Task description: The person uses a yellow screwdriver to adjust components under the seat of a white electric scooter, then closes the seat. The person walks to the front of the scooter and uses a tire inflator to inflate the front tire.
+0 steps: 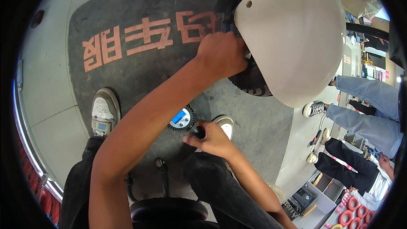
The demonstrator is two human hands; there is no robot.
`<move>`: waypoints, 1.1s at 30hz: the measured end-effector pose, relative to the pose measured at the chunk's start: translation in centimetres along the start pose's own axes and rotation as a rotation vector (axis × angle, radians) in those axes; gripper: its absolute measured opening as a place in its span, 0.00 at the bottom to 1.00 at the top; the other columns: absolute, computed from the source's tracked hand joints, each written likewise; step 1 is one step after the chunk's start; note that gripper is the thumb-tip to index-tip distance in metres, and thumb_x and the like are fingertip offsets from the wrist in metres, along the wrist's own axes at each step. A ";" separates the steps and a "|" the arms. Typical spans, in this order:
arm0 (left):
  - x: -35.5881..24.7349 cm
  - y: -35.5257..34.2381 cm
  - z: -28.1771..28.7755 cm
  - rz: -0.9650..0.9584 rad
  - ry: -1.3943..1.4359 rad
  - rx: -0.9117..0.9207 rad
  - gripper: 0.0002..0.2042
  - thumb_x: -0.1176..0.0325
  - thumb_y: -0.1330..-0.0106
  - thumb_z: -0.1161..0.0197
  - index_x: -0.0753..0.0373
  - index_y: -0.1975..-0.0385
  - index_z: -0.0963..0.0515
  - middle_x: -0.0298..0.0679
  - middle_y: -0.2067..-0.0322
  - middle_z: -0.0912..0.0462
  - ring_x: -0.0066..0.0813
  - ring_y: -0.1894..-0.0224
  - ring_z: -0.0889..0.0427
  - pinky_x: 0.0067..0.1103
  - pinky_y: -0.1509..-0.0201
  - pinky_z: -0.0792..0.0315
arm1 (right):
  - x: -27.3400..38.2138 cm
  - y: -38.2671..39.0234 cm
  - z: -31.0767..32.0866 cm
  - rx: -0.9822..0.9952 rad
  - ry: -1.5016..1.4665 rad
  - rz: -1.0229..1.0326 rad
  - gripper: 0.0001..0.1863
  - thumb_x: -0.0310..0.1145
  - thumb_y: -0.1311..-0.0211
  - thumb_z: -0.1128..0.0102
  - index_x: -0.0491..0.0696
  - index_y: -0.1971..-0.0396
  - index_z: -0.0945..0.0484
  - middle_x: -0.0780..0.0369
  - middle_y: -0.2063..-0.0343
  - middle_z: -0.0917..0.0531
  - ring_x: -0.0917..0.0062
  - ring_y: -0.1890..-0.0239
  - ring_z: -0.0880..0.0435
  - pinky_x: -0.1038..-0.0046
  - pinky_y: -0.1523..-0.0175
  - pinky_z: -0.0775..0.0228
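My right hand (215, 139) is closed round the black handle of a digital tire pressure gauge (179, 118), whose round face has a blue-lit screen and a ridged black rim. Part of the gauge is covered by my left forearm, which crosses above it. My left hand (222, 53) is up at the wheel, its fingers curled in beside the black tire (251, 80). What those fingers grip is hidden by the hand itself and the fender. A large cream-white fender (294, 38) with two small holes arches over the wheel.
Beneath everything lies a dark mat (140, 76) with orange painted characters. Below me is a black stool (169, 210). Two other people are at the right, one in blue jeans (366, 91). Red rings (352, 203), a grey tray (328, 186) and a coiled hose (290, 208) lie at the lower right.
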State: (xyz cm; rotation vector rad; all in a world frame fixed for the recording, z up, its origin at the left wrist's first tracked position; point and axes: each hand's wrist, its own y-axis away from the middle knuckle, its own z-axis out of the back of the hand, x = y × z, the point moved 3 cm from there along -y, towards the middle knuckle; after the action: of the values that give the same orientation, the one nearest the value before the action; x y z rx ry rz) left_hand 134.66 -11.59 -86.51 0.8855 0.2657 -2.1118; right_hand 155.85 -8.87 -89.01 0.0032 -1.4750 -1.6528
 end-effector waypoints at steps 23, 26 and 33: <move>0.1 -0.2 -0.5 -0.004 0.016 -0.042 0.09 0.66 0.47 0.37 0.53 0.70 0.12 0.45 0.72 0.13 0.46 0.67 0.11 0.35 0.66 0.18 | 0.6 -1.2 -1.3 -0.287 0.250 0.004 0.17 0.38 0.50 0.26 0.41 0.65 0.14 0.46 0.73 0.14 0.49 0.65 0.13 0.56 0.56 0.20; 0.1 -0.2 -0.4 -0.002 -0.010 -0.010 0.09 0.66 0.47 0.37 0.53 0.69 0.12 0.45 0.71 0.13 0.47 0.67 0.11 0.35 0.65 0.18 | 0.7 -1.2 -1.4 -0.278 0.246 -0.023 0.16 0.38 0.50 0.26 0.41 0.66 0.14 0.46 0.73 0.14 0.49 0.65 0.13 0.57 0.55 0.20; 0.1 -0.2 -0.5 0.010 0.012 -0.016 0.09 0.65 0.47 0.37 0.54 0.69 0.12 0.45 0.71 0.13 0.47 0.66 0.11 0.35 0.65 0.18 | 0.7 -1.3 -1.4 -0.278 0.244 -0.022 0.16 0.37 0.50 0.27 0.41 0.65 0.14 0.46 0.72 0.14 0.49 0.64 0.13 0.57 0.55 0.20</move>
State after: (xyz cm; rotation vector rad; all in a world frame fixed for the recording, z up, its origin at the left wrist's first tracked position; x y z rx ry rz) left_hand 134.75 -11.30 -87.00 0.8886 0.2839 -2.0927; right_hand 155.41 -10.53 -90.03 0.0652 -1.0599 -1.7940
